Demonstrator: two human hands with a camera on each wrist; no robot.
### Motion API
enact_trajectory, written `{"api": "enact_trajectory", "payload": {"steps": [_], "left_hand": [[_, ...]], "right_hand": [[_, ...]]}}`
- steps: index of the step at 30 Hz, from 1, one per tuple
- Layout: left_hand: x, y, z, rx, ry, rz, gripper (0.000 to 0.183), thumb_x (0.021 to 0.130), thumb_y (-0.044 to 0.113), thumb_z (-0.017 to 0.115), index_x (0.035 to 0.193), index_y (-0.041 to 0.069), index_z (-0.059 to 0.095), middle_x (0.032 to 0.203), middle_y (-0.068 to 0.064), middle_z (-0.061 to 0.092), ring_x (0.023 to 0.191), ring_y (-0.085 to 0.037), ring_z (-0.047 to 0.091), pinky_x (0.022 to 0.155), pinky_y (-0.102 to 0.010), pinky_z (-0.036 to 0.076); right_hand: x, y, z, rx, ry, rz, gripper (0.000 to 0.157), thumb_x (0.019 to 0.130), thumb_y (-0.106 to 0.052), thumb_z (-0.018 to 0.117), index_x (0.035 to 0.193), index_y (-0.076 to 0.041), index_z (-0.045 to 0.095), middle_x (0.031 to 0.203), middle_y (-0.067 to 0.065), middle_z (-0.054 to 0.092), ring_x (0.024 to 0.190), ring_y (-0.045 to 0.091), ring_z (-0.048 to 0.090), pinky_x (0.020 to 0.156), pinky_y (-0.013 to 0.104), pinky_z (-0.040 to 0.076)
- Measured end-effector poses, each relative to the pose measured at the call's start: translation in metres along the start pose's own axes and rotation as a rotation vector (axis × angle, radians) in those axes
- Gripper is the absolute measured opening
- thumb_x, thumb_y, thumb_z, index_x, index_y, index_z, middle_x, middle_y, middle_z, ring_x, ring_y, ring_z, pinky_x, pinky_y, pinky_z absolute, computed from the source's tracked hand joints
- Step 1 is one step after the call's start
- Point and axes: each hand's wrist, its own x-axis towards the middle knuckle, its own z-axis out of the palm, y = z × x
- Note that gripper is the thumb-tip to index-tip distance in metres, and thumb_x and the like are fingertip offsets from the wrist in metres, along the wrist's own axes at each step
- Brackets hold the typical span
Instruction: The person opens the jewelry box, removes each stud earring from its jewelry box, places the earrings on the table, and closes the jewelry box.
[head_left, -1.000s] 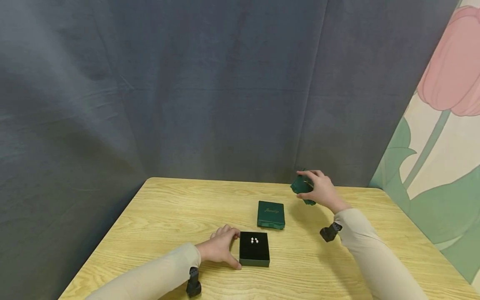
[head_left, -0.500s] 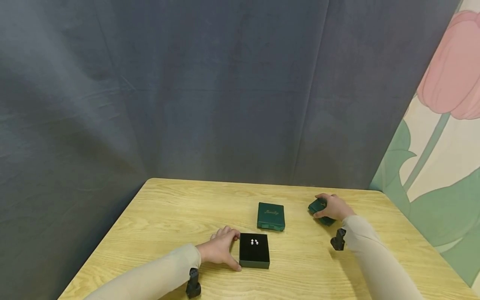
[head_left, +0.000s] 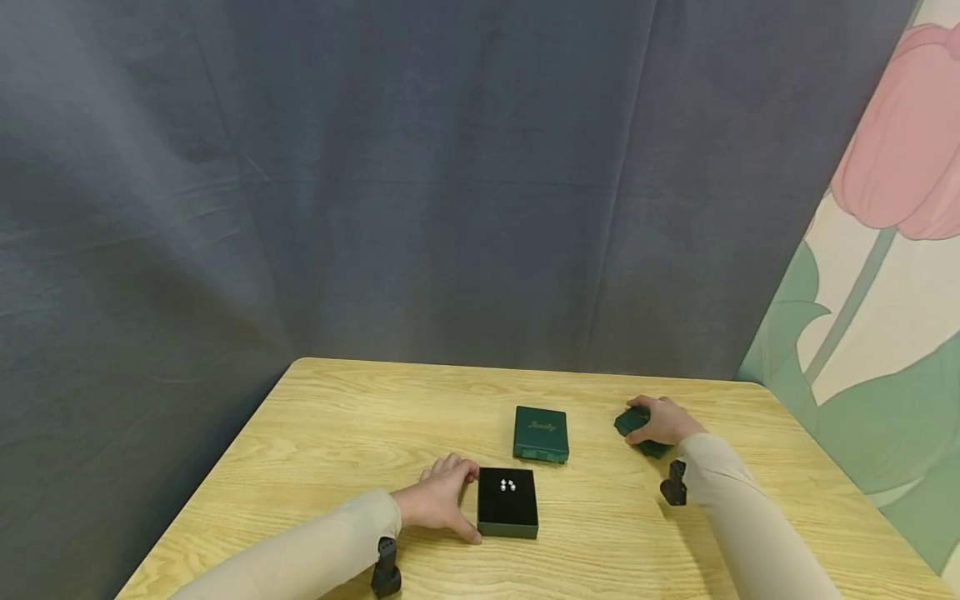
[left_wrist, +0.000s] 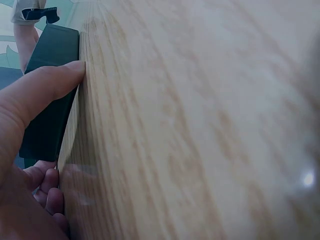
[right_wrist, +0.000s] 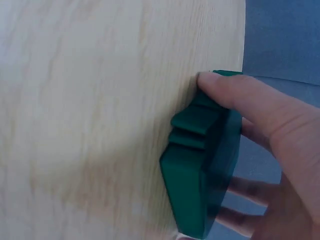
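Observation:
An uncovered jewelry box [head_left: 507, 522] with a black insert lies near the table's front, and a pair of earrings [head_left: 507, 485] sits on the insert. My left hand [head_left: 441, 498] holds this box from its left side, thumb at the near corner and fingers at the far corner. In the left wrist view the thumb rests against the box's dark green wall. To the right, my right hand [head_left: 664, 422] grips a small green box [right_wrist: 185, 180] with a ribbon bow, low over or on the table. Its palm and fingers hide part of that box.
Behind the jewelry box lies a square green lid or box [head_left: 541, 433] with gold lettering and a ribbon along its near edge. Everything stands on a wooden table [head_left: 360, 417]. A dark curtain [head_left: 450, 208] hangs behind it, and a tulip-painted wall [head_left: 862, 333] rises at right.
My right hand has come down and to the right with the small green box, bringing it to the table, and over the last half second has barely moved. My left hand has stayed put.

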Motion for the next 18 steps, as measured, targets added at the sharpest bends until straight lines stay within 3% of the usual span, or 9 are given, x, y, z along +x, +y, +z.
{"api": "enact_trajectory", "payload": {"steps": [3, 7, 12, 18], "left_hand": [[-0.001, 0.0, 0.0, -0.005, -0.002, 0.001, 0.071, 0.067, 0.038, 0.087, 0.123, 0.017, 0.049, 0.111, 0.003, 0.041, 0.099, -0.017, 0.034, 0.084, -0.034, 0.027], [0.0, 0.0, 0.0, -0.005, 0.0, 0.001, 0.072, 0.067, 0.039, 0.087, 0.123, 0.016, 0.049, 0.11, 0.003, 0.041, 0.099, -0.017, 0.034, 0.084, -0.034, 0.027], [0.0, -0.001, 0.001, -0.007, 0.006, -0.005, 0.073, 0.066, 0.038, 0.088, 0.123, 0.016, 0.049, 0.111, 0.003, 0.041, 0.1, -0.017, 0.035, 0.085, -0.034, 0.028], [0.0, -0.001, 0.0, -0.011, 0.002, -0.001, 0.073, 0.066, 0.037, 0.088, 0.123, 0.016, 0.049, 0.111, 0.003, 0.041, 0.1, -0.016, 0.035, 0.085, -0.034, 0.028]], "right_hand": [[-0.003, -0.006, 0.001, -0.039, 0.058, 0.014, 0.083, 0.078, -0.048, 0.076, 0.14, -0.002, 0.045, 0.134, 0.043, 0.035, 0.117, 0.062, 0.039, 0.088, 0.069, 0.038], [-0.003, -0.024, 0.004, -0.052, 0.22, 0.02, 0.079, 0.084, -0.051, 0.067, 0.142, -0.002, 0.043, 0.141, 0.044, 0.026, 0.126, 0.067, 0.023, 0.089, 0.075, 0.032], [-0.009, -0.06, 0.007, 0.061, 0.367, -0.088, 0.056, 0.094, -0.034, 0.061, 0.14, -0.004, 0.048, 0.141, 0.033, 0.039, 0.126, 0.055, 0.039, 0.094, 0.066, 0.037], [-0.035, -0.113, 0.018, 0.187, 0.375, -0.235, 0.043, 0.095, -0.028, 0.062, 0.135, -0.012, 0.054, 0.139, 0.017, 0.05, 0.124, 0.039, 0.051, 0.095, 0.056, 0.044]]}}
